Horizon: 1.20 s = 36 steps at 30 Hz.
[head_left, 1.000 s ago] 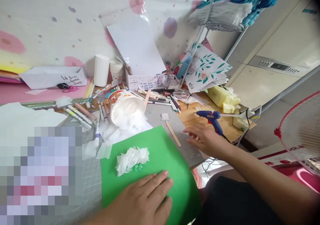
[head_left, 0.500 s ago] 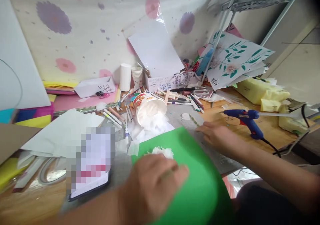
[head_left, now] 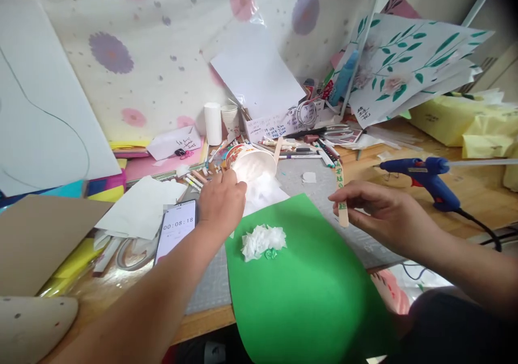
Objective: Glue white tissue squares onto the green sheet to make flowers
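Between thumb and fingers, my right hand holds a flat wooden craft stick upright, with green markings along it. My left hand is closed, fingers pointing down beside the tipped paper tub and the loose white tissue paper; whatever its fingertips hold is hidden. Below both hands lies a sheet of green paper, bending over the table's front edge. On it sits a clump of white tissue pieces, with small glossy clear dabs at its lower edge.
A blue hot glue gun with its cable lies at the right. A phone showing a timer is left of my left hand. Behind are several markers, paper cups and a propped white sheet.
My left hand has moved from above the green paper up and left to the tub's tissue paper, uncovering the clump and dabs. My right hand has raised the craft stick upright.
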Available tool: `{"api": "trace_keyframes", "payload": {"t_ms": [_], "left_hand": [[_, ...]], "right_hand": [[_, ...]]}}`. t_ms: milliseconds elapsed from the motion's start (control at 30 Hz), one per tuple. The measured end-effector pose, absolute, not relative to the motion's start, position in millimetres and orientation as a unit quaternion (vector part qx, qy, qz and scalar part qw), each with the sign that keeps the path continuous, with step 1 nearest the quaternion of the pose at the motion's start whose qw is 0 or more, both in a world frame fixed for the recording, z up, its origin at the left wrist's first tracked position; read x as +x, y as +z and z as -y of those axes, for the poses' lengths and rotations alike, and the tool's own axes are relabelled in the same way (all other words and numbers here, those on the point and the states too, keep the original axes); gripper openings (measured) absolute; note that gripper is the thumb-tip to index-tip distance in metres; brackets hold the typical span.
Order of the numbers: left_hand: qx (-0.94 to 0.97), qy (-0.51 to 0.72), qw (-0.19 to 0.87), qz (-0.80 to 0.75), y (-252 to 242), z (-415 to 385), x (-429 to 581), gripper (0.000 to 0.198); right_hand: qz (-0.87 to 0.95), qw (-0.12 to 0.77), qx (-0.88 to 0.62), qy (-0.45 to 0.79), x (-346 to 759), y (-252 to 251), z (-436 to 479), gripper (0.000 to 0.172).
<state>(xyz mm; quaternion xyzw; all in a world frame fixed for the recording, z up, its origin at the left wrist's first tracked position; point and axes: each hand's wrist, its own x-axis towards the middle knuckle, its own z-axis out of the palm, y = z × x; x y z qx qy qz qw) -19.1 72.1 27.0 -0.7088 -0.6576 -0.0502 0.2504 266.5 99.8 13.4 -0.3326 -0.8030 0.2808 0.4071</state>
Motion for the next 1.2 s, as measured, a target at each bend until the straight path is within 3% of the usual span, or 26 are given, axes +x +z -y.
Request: {"api": "trace_keyframes", "payload": {"t_ms": [133,233,367,433,500,600,733,1033,1200], "left_hand": [[-0.722,-0.123,0.212,0.647,38.7,-55.4,-15.1,0.015],[-0.759,-0.321,0.022,0.566,50.2,-24.7,-8.3,0.008],[-0.744,-0.332,-0.291,0.501,51.4,18.4,1.3,0.009],[-0.716,-0.285,-0.368,0.520,42.9,31.1,6.4,0.011],[-0.705,-0.235,-0.359,0.565,31.3,37.0,12.3,0.011],[-0.729,-0.206,-0.242,0.606,15.4,38.6,21.3,0.011],[-0.747,-0.194,-0.127,0.623,5.0,39.8,27.7,0.010],[-0.734,-0.197,-0.128,0.638,5.0,42.9,28.3,0.009],[-0.723,-0.218,-0.147,0.639,14.3,40.7,25.9,0.010]], "right_hand": [[0.768,0.435,-0.335,0.329,271.4,18.6,-90.9,0.010],[0.751,0.448,-0.343,0.342,275.7,23.9,-85.0,0.011],[0.764,0.438,-0.342,0.326,279.3,30.9,-74.4,0.007],[0.797,0.427,-0.315,0.290,280.9,32.8,-67.3,0.009],[0.838,0.395,-0.259,0.271,281.8,33.4,-59.4,0.018],[0.874,0.335,-0.174,0.305,280.6,32.7,-48.2,0.030],[0.878,0.314,-0.139,0.333,274.3,30.2,-39.1,0.027],[0.870,0.237,-0.074,0.426,259.4,18.2,-30.6,0.020],[0.869,0.249,-0.077,0.421,264.5,11.2,-25.5,0.017]]}}
